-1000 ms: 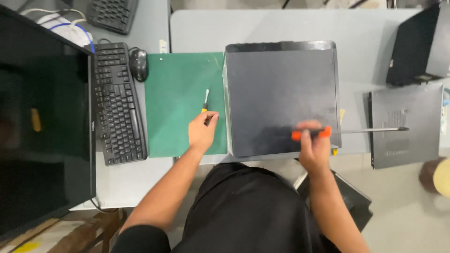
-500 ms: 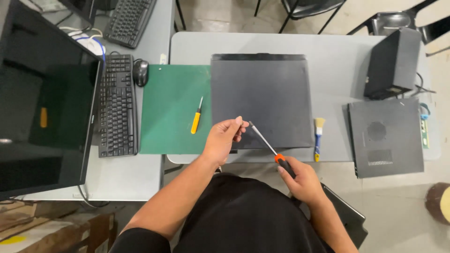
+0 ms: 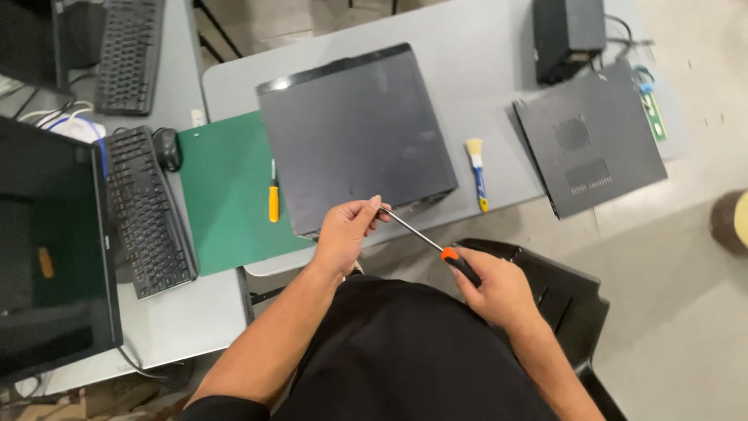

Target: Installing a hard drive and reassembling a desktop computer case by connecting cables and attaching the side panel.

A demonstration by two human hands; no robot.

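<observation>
A long screwdriver [image 3: 425,236] with an orange and black handle is held by both hands just off the table's near edge. My right hand [image 3: 495,288] grips the handle. My left hand [image 3: 347,230] pinches the tip of the metal shaft between its fingers. Both hands hover at the front edge of a black computer case [image 3: 354,136] lying flat on the grey table [image 3: 475,47]. A small yellow-handled screwdriver [image 3: 273,195] lies on the green cutting mat [image 3: 222,191], left of the case.
A yellow and blue brush [image 3: 477,171] lies right of the case, then a black side panel [image 3: 588,140] and a small black box [image 3: 567,33]. Left are two keyboards [image 3: 148,210], a mouse [image 3: 167,148] and a monitor [image 3: 47,249]. A black chair [image 3: 545,273] stands under me.
My left hand left the yellow screwdriver on the mat and came to the long screwdriver's tip. My right hand pulled the long screwdriver off the case toward my body.
</observation>
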